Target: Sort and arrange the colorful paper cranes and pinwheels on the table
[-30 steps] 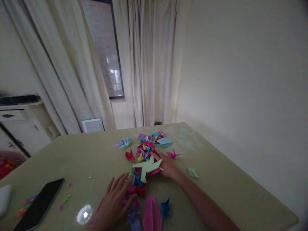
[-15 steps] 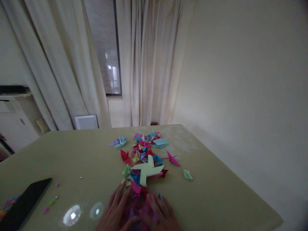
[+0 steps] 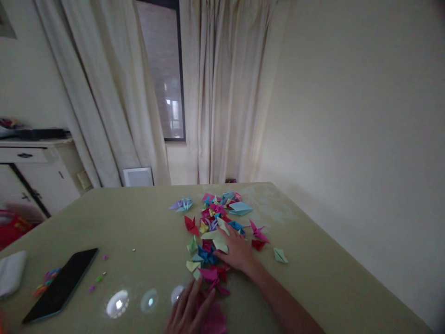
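A pale green paper pinwheel (image 3: 210, 235) lies over the middle of a long heap of folded paper pieces. My right hand (image 3: 236, 248) reaches across it, fingers over its centre and thumb at its lower side, and seems to grip it; the hand hides part of it. Lower down, my left hand (image 3: 189, 308) rests with its fingers stretched out beside a magenta paper sheet (image 3: 213, 320), touching the near end of the heap. Close by are a magenta folded piece (image 3: 209, 274), a blue folded piece (image 3: 207, 255) and a light green one (image 3: 192, 245).
A black phone (image 3: 62, 283) lies at left on the table (image 3: 146, 222), with colourful bits and small beads around it. Clear round discs (image 3: 117, 304) sit near the front. Apart from the heap lie a magenta crane (image 3: 257, 230) and a green folded piece (image 3: 280, 255).
My right hand has moved forward from the near end of the heap onto the pinwheel, which has shifted and turned slightly. A dark red piece has slid right. The view has swung left.
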`<state>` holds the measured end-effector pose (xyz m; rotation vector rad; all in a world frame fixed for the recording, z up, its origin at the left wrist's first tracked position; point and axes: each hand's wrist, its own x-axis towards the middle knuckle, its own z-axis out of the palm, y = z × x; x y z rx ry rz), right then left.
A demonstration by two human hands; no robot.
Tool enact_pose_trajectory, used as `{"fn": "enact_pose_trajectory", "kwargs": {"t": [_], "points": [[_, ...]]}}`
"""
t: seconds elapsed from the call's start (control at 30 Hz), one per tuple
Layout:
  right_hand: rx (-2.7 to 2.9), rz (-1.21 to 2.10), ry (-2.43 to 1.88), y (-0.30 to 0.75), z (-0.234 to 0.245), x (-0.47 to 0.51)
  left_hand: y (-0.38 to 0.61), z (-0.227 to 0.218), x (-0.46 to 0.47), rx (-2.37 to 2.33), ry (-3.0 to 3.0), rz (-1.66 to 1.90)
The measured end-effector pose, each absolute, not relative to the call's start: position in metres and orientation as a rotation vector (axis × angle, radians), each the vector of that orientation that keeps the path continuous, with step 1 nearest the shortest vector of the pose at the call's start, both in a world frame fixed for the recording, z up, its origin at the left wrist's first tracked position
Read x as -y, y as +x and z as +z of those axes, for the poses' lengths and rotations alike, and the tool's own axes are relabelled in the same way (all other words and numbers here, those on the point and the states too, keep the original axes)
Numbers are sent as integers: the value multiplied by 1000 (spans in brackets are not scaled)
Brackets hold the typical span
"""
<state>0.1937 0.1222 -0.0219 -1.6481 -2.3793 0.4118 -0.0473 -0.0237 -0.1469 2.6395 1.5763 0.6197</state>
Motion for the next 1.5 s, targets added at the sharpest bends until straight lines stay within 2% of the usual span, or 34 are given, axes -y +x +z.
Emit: {"fn": "enact_pose_trajectory", "kwargs": {"t": [0.13,0.3,0.43,0.57,0.67,0.77,0.93,1.17,1.33,1.5], "points": [[2519,522,-1394,182,-18,-139,-25,-120,3,-1457,2566,481],[2463,616,-1231,219,2,-128,0,-92,-10,-1371,2554,534],[2224,347,-1466,287,-5,-99,-9,-76,-21,-1270,2645,698],[1940,122,-1911,344,-49,-68,-17,-56,-49,-1310,2661,813],[1860,160,-2139,358,-76,-57,-10,-38,-89,-1378,2609,858],[1993,289,-2105,352,-78,-63,-2,-22,-142,-1632,2469,852],[2111,399,-2006,335,-52,-106,-13,-11,-220,-2000,2243,807],[2168,444,-1846,325,-40,-203,-54,-24,-294,-2244,2103,592],[2038,525,-1837,302,-32,-288,-75,-34,-327,-2095,2069,477],[2106,552,-1757,268,-30,-357,-80,-43,-318,-1856,2186,391]]}}
